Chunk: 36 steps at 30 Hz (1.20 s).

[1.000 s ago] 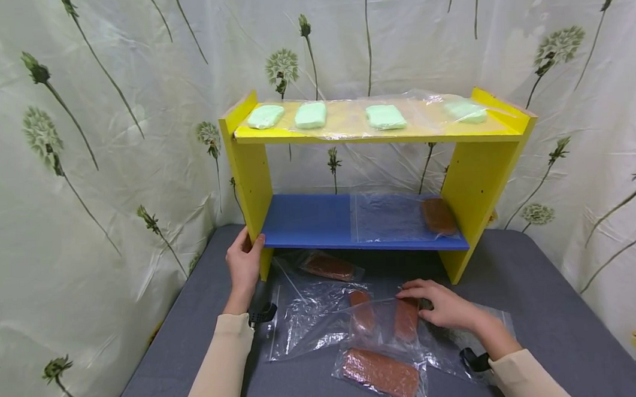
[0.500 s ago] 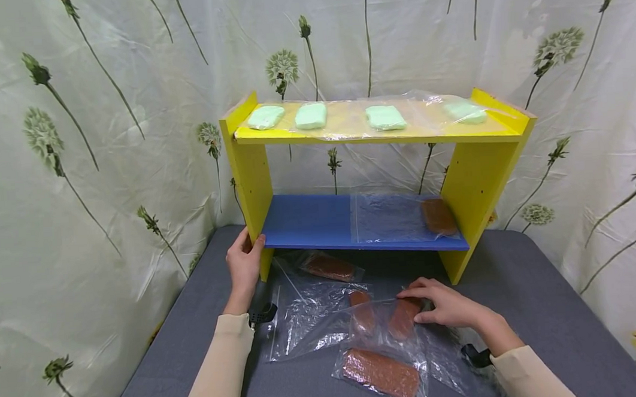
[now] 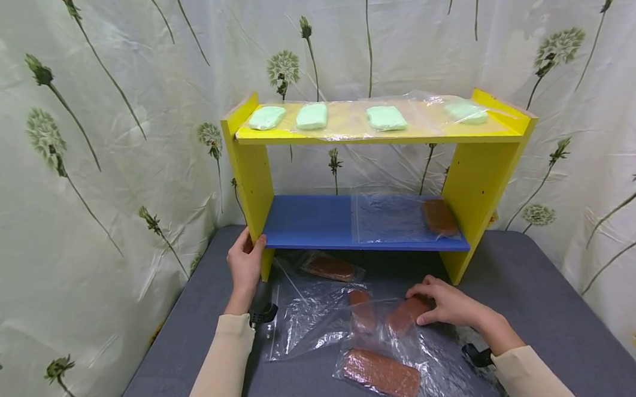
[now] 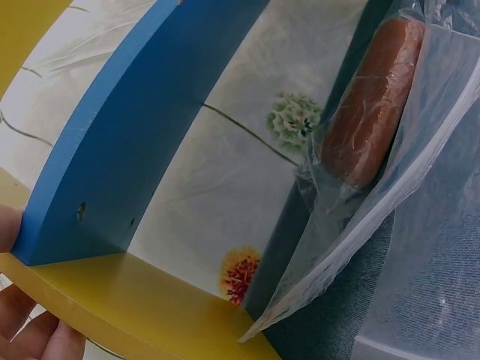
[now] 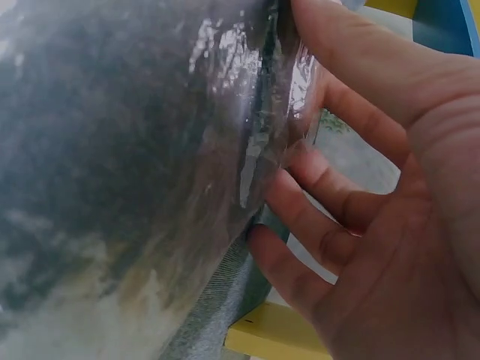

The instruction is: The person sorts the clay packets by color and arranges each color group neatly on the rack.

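Note:
My left hand [image 3: 244,265] grips the yellow left side panel [image 3: 250,184] of a small shelf unit, thumb at the corner of its blue lower board [image 3: 308,220]. In the left wrist view the fingers [image 4: 56,341] curl behind the yellow panel. Low on the right, my right hand [image 3: 450,305] pinches a reddish-brown bar [image 3: 402,319] in a clear plastic bag between thumb and fingers; it lies slanted, its upper end at the hand. The bag's glossy film [image 5: 165,135] fills much of the right wrist view. Beside it lies another bagged brown bar [image 3: 362,311].
One more bagged bar [image 3: 381,375] lies in front, and another [image 3: 329,267] under the blue board. A bagged bar [image 3: 439,217] sits on that board's right end. Several pale green pieces in film, including a square one [image 3: 311,116], top the yellow upper board [image 3: 342,138].
My right hand has shifted slightly right and up, turning the bar from near upright to slanted and drawing its bag along. The left hand stays on the shelf unit.

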### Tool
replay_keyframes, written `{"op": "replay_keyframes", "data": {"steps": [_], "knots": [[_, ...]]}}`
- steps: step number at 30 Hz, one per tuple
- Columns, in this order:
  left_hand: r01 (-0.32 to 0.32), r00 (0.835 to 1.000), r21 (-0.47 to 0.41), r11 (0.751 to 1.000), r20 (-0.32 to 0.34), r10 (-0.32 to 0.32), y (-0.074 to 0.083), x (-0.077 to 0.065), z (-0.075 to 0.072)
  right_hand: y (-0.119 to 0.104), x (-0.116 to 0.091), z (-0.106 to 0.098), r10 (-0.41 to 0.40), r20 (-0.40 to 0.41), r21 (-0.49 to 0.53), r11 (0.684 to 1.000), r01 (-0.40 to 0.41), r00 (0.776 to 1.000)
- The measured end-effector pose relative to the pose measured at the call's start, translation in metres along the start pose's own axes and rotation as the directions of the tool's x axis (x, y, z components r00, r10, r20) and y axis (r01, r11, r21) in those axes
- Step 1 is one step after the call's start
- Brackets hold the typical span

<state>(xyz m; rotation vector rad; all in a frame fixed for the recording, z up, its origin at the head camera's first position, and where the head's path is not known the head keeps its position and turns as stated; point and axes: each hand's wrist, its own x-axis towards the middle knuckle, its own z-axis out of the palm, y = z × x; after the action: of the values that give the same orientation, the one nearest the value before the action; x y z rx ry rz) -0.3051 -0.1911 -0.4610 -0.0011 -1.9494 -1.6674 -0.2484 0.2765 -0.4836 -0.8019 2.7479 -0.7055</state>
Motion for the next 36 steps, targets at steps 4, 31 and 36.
{"op": "replay_keyframes", "data": {"steps": [4, 31, 36], "knots": [[0.000, 1.000, 0.005, 1.000, -0.003, 0.000, 0.000, -0.001, 0.000, 0.001, -0.001, 0.001, -0.011, -0.058, -0.010, 1.000, 0.011, 0.998], [-0.014, 1.000, -0.006, 1.000, -0.003, 0.014, -0.002, 0.001, 0.000, -0.048, -0.021, -0.054, -0.008, -0.226, -0.149, 0.989, -0.026, 0.974], [-0.012, 1.000, -0.012, 1.000, 0.004, 0.012, -0.003, 0.000, 0.000, -0.052, -0.018, -0.057, -0.049, -0.291, -0.137, 0.990, 0.009, 0.955]]}}
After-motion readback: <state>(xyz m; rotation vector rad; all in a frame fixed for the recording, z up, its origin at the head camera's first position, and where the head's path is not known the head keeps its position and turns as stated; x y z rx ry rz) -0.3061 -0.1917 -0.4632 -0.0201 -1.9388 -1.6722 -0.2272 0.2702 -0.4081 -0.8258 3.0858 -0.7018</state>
